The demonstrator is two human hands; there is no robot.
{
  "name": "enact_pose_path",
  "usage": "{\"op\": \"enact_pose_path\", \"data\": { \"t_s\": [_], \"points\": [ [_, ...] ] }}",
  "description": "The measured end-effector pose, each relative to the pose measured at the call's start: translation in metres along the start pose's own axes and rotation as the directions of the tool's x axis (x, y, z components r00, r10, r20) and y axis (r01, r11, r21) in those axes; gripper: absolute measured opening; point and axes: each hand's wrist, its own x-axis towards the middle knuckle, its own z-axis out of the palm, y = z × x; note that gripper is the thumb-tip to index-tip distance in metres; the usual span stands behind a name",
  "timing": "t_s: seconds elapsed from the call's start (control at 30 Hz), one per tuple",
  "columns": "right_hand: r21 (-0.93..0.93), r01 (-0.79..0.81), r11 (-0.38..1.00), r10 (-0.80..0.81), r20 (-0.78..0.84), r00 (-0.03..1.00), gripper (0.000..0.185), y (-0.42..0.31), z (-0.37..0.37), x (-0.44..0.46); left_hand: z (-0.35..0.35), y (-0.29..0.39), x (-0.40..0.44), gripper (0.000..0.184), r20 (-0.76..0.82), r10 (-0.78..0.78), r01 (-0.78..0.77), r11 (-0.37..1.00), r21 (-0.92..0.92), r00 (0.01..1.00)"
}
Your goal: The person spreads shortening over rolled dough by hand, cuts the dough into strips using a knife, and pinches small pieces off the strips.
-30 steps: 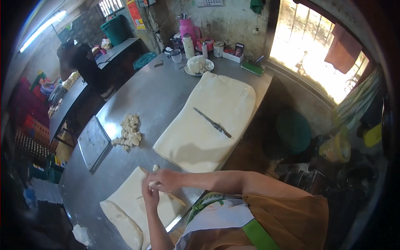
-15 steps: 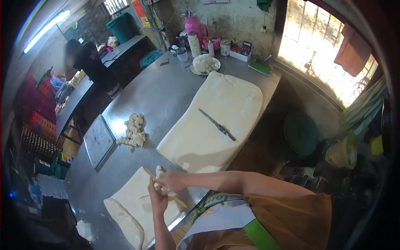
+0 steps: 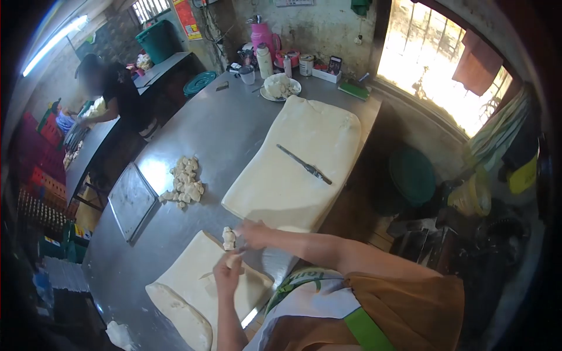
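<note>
Over the folded dough sheet (image 3: 193, 263) at the near edge, my left hand (image 3: 227, 274) is closed, with a pale bit of dough (image 3: 235, 253) at its fingertips. My right hand (image 3: 253, 234) is just beyond it, beside a short row of small dough lumps (image 3: 229, 238); its fingers are blurred, and whether they hold anything is unclear. A larger dough slab (image 3: 287, 175) lies further up the table, and a dark long-handled tool like a knife (image 3: 304, 164) rests on it. Left of the slab is a pile of cut dough pieces (image 3: 185, 182).
A metal tray (image 3: 133, 202) lies on the steel table (image 3: 216, 134) at the left. At the back stand a plate of white dough or fat (image 3: 280, 88), bottles, a pink jug (image 3: 264, 41) and a green notebook (image 3: 354, 89). Another person (image 3: 117, 90) works at a far bench.
My hands have moved apart, the right one away from the left. The small lumps beside them show more fully. My view has shifted slightly, and the other person's arm now reaches over the bench.
</note>
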Motion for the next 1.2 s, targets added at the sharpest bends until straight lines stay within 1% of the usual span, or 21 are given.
{"op": "enact_pose_path", "data": {
  "t_s": [0.07, 0.13, 0.17, 0.23, 0.3, 0.37, 0.43, 0.47, 0.5, 0.53, 0.6, 0.63, 0.73, 0.8, 0.87, 0.93, 1.0, 1.03, 1.1, 1.13, 1.2],
  "points": [
    [0.117, 0.087, 0.989, -0.094, 0.059, 0.994, 0.034, -0.025, 0.001, -0.008, -0.001, -0.019, 0.007, 0.026, -0.293, 0.072, -0.046, 0.994, 0.095, 0.953],
    [0.324, 0.257, 0.910, -0.305, 0.106, 0.946, 0.033, -0.051, -0.024, 0.001, -0.010, -0.003, 0.029, 0.026, -0.338, 0.142, -0.125, 0.989, 0.072, 0.930],
    [0.317, 0.252, 0.914, -0.300, 0.112, 0.947, 0.033, -0.053, -0.024, 0.005, -0.011, 0.010, 0.032, 0.026, -0.382, 0.181, -0.178, 0.983, 0.044, 0.906],
    [0.437, 0.316, 0.842, -0.314, -0.080, 0.946, 0.032, -0.063, -0.016, 0.008, -0.006, 0.004, 0.021, 0.026, -0.433, 0.194, -0.209, 0.978, 0.013, 0.880],
    [0.490, 0.368, 0.791, -0.314, -0.191, 0.930, 0.032, -0.067, -0.013, 0.014, -0.008, -0.049, 0.017, 0.027, -0.233, -0.108, 0.046, 0.966, -0.256, 0.966],
    [0.393, 0.109, 0.913, -0.094, -0.057, 0.994, 0.032, -0.060, -0.014, 0.020, -0.010, -0.053, 0.017, 0.028, -0.105, -0.239, 0.187, 0.914, -0.360, 0.965],
    [0.327, -0.013, 0.945, 0.008, 0.016, 1.000, 0.033, -0.045, -0.017, 0.025, -0.010, -0.029, 0.004, 0.027, 0.119, -0.215, 0.200, 0.971, 0.128, 0.969],
    [0.190, -0.073, 0.979, 0.041, 0.166, 0.985, 0.034, -0.032, -0.020, 0.032, -0.011, -0.019, 0.004, 0.027, 0.228, -0.239, 0.144, 0.918, 0.369, 0.944],
    [0.043, -0.116, 0.992, 0.098, 0.306, 0.947, 0.035, -0.022, -0.023, 0.033, -0.009, -0.013, 0.003, 0.027, 0.221, -0.242, 0.147, 0.916, 0.373, 0.945],
    [0.051, -0.111, 0.993, 0.090, 0.310, 0.946, 0.035, -0.017, -0.021, 0.026, -0.009, -0.007, -0.001, 0.026, 0.168, -0.217, 0.187, 0.966, 0.178, 0.962],
    [0.154, 0.016, 0.988, -0.037, 0.136, 0.990, 0.036, -0.010, -0.018, 0.014, -0.005, 0.003, -0.005, 0.026, 0.016, -0.196, 0.194, 0.953, -0.234, 0.981],
    [0.198, 0.086, 0.977, -0.097, 0.045, 0.994, 0.037, -0.008, -0.017, 0.012, 0.000, 0.007, -0.003, 0.026, -0.004, -0.203, 0.197, 0.953, -0.231, 0.979],
    [0.352, 0.268, 0.897, -0.322, 0.105, 0.941, 0.035, -0.026, -0.024, 0.007, 0.014, 0.016, 0.014, 0.028, -0.401, 0.058, -0.028, 0.996, 0.080, 0.914],
    [0.438, 0.367, 0.821, -0.464, 0.137, 0.875, 0.035, -0.033, -0.032, 0.009, 0.018, 0.003, 0.022, 0.029, -0.307, -0.037, 0.042, 0.999, 0.009, 0.951],
    [0.543, 0.513, 0.665, -0.495, -0.194, 0.847, 0.031, -0.042, -0.035, 0.011, 0.000, -0.023, 0.011, 0.031, -0.136, -0.220, 0.204, 0.971, -0.122, 0.966],
    [0.393, 0.465, 0.793, -0.423, -0.193, 0.885, 0.026, -0.047, -0.034, 0.010, 0.016, -0.036, 0.013, 0.032, -0.300, -0.152, 0.137, 0.988, -0.071, 0.942],
    [0.388, 0.047, 0.920, -0.085, 0.081, 0.993, 0.027, -0.038, -0.031, 0.009, 0.028, -0.012, 0.010, 0.027, -0.107, -0.442, 0.449, 0.893, 0.045, 0.891],
    [0.302, 0.017, 0.953, -0.075, 0.181, 0.981, 0.028, -0.030, -0.032, 0.015, 0.025, -0.001, 0.005, 0.027, -0.140, -0.450, 0.459, 0.888, 0.037, 0.882],
    [0.201, 0.000, 0.980, -0.054, 0.262, 0.964, 0.030, -0.015, -0.035, 0.028, 0.017, 0.014, 0.001, 0.027, 0.099, -0.291, 0.207, 0.845, 0.492, 0.952],
    [0.155, 0.019, 0.988, -0.055, 0.229, 0.972, 0.030, -0.005, -0.027, 0.026, 0.013, 0.011, -0.001, 0.027, 0.093, -0.288, 0.208, 0.846, 0.491, 0.953],
    [0.065, 0.057, 0.996, -0.067, 0.166, 0.984, 0.031, -0.003, -0.019, 0.024, 0.002, 0.006, -0.007, 0.027, -0.017, -0.148, 0.149, 0.984, 0.096, 0.989]
  ]
}}
